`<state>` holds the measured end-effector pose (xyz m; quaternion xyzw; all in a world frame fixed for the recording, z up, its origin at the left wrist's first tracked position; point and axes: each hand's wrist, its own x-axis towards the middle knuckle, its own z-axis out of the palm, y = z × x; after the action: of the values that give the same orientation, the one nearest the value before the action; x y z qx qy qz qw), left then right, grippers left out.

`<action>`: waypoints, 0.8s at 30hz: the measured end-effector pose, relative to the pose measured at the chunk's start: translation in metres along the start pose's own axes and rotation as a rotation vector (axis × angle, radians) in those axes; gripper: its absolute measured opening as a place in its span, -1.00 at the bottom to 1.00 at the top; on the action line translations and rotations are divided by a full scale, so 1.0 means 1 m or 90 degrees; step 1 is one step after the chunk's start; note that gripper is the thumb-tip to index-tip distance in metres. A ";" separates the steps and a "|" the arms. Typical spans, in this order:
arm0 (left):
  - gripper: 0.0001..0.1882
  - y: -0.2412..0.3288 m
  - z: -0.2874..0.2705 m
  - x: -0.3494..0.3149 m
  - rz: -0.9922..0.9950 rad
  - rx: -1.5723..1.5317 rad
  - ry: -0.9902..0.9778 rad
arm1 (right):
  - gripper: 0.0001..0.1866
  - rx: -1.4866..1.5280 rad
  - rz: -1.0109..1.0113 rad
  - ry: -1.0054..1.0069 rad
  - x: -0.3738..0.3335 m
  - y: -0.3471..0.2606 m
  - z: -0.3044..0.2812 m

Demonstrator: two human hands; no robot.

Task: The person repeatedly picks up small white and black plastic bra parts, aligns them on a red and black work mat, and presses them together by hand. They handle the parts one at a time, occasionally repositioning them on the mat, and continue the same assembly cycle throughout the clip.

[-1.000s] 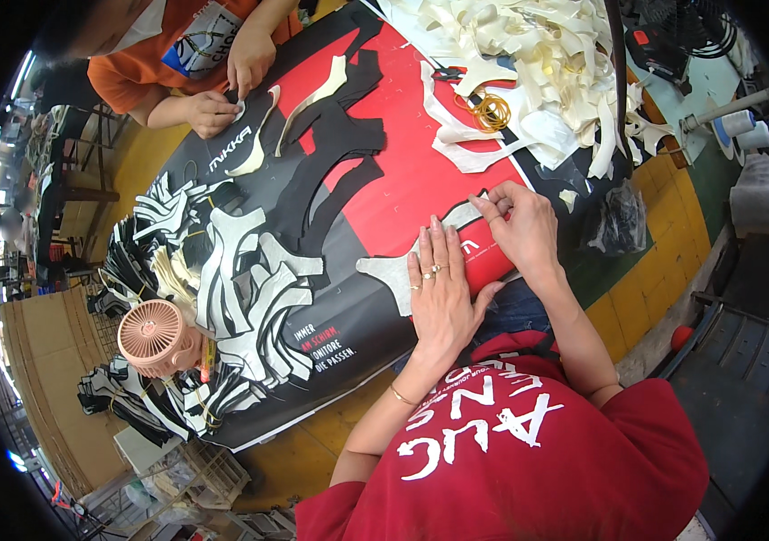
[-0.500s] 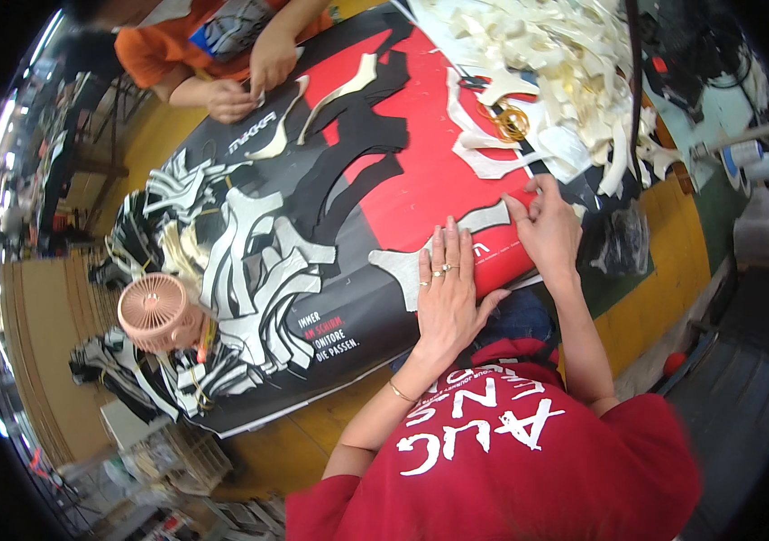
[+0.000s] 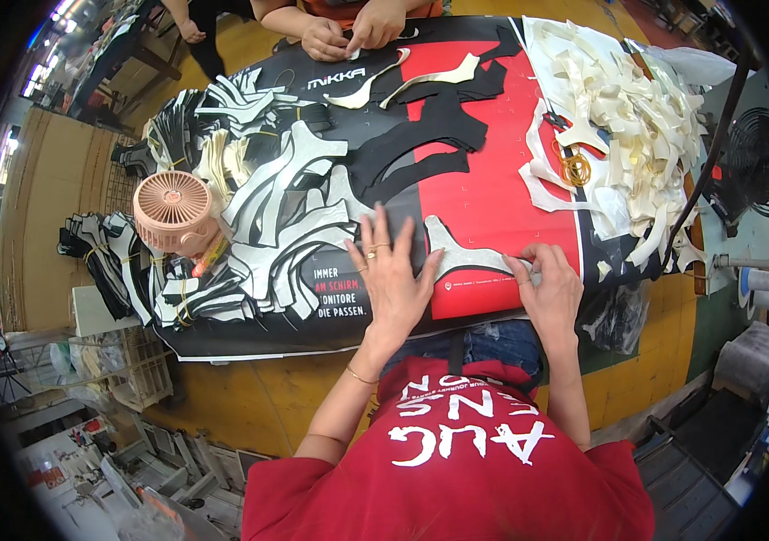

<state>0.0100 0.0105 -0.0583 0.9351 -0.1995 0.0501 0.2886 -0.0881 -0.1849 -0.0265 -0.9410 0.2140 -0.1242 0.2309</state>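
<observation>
A grey-white curved fabric cutout with a dark edge [image 3: 467, 256] lies on the red part of the printed sheet near me. My right hand [image 3: 549, 293] pinches its right end between thumb and fingers. My left hand [image 3: 395, 281] is spread at the cutout's left side, mostly over the black part of the sheet, its thumb close to the cutout's lower left edge; whether it touches is unclear. Left of that hand lies a fanned pile of similar grey-white cutouts with black edges [image 3: 287, 194]. Black cutouts [image 3: 434, 135] overlap farther off.
A pink fan [image 3: 171, 209] stands among tied bundles of cutouts at left. Cream scraps [image 3: 623, 117] heap at the far right, beside orange rubber bands [image 3: 575, 169]. Across the table a co-worker's hands [image 3: 353, 34] hold a small white thing. Two cream strips [image 3: 430, 79] lie near them.
My view has turned. My left hand has lifted off the cutout and moved left, fingers now spread. The cutout now lies on the red area; my right hand stays at its right end.
</observation>
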 end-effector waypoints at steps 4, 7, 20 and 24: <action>-0.53 0.010 0.005 -0.001 0.045 -0.054 -0.042 | -0.72 0.087 -0.053 0.013 0.006 -0.015 0.001; -0.66 0.018 0.006 0.003 0.055 -0.139 -0.049 | -0.74 0.177 -0.122 0.033 0.024 -0.027 0.014; -0.75 0.029 -0.032 0.006 0.284 -0.345 0.019 | -0.89 0.383 -0.247 -0.133 0.027 -0.031 -0.027; -0.82 0.036 -0.039 0.002 0.204 -0.411 -0.048 | -0.91 0.428 -0.261 -0.085 0.028 -0.034 -0.023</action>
<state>-0.0023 0.0044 -0.0065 0.7538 -0.3592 -0.0052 0.5502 -0.0594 -0.1794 0.0140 -0.8421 -0.0466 -0.1694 0.5099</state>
